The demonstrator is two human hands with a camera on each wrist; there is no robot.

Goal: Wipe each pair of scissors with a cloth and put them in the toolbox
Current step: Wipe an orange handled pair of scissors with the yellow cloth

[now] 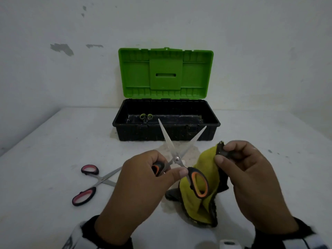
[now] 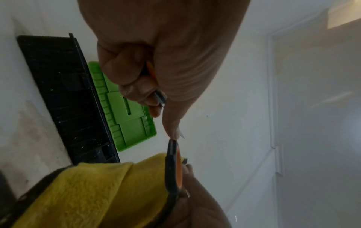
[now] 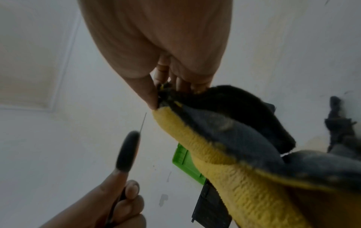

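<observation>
My left hand grips one handle of the black-and-orange scissors, held above the table with blades spread wide and pointing at the toolbox. The other handle loop hangs free in front of the yellow-and-grey cloth. My right hand pinches the cloth's top corner, and the rest hangs down to the table. In the left wrist view the fingers curl round the handle. In the right wrist view the thumb and fingers pinch the cloth. A green-handled pair lies inside the toolbox.
The black toolbox stands open at the back of the white table, its green lid upright against the wall. A pink-and-black pair of scissors lies open on the table left of my left hand.
</observation>
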